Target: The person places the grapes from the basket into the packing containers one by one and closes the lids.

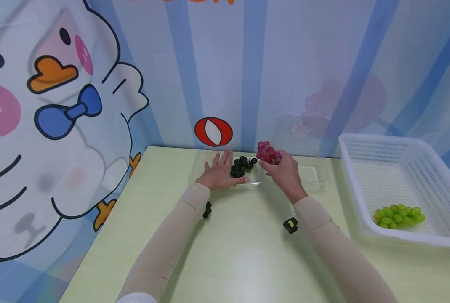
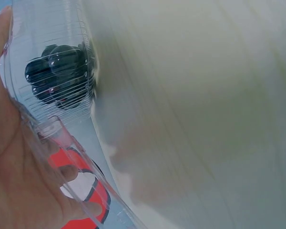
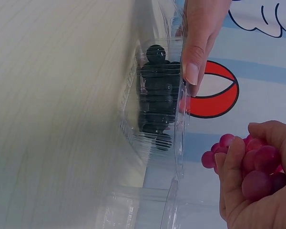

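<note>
A bunch of black grapes (image 1: 239,167) lies inside a clear plastic box (image 3: 132,107), seen through its ribbed wall in both wrist views. My left hand (image 1: 221,173) rests on the left part of this box with its fingers spread and straight. Just right of the black grapes, my right hand (image 1: 288,173) holds a bunch of red grapes (image 1: 265,152) between thumb and fingers. The red bunch is above the level of the box rim in the right wrist view (image 3: 258,164). Part of the box is hidden under the left hand.
More clear plastic (image 1: 318,179) lies right of the right hand, with an upright clear panel (image 1: 304,130) behind it. A white perforated basket (image 1: 351,185) at the right holds green grapes (image 1: 398,216). A printed cloth (image 1: 221,75) hangs behind the light wooden table (image 1: 232,252).
</note>
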`<state>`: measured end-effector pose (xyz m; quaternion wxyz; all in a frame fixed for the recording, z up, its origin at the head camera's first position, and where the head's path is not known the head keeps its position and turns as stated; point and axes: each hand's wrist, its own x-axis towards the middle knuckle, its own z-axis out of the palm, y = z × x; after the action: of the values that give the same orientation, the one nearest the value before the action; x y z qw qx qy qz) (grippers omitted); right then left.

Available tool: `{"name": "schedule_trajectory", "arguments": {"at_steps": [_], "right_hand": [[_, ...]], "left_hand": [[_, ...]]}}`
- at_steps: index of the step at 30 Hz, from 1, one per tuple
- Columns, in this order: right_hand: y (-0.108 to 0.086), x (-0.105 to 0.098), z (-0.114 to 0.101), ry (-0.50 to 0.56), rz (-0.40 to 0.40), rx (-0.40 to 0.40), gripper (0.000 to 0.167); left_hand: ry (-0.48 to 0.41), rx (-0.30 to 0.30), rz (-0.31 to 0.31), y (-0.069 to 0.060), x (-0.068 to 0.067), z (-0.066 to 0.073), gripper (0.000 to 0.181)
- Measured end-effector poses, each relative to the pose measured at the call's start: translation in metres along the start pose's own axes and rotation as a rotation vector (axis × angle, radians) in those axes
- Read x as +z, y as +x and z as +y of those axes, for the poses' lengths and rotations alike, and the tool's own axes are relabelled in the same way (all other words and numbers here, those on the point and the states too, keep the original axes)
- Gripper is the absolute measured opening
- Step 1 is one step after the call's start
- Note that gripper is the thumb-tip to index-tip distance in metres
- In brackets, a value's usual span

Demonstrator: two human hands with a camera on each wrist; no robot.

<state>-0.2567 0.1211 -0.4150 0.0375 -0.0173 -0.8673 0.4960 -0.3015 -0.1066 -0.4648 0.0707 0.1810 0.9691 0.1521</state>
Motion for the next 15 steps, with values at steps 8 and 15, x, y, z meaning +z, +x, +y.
{"name": "schedule_trajectory", "arguments": {"at_steps": [8,15], "right_hand": [[0.004,0.011,-0.006,-0.008,0.004,0.027,0.056],[0.007,0.018,-0.010,0.016,-0.003,0.046,0.056]], "left_hand": [[-0.007,0.000,-0.006,0.000,-0.002,0.000,0.123],[0.001,-0.012,-0.015,0.000,-0.002,0.001,0.122]]}}
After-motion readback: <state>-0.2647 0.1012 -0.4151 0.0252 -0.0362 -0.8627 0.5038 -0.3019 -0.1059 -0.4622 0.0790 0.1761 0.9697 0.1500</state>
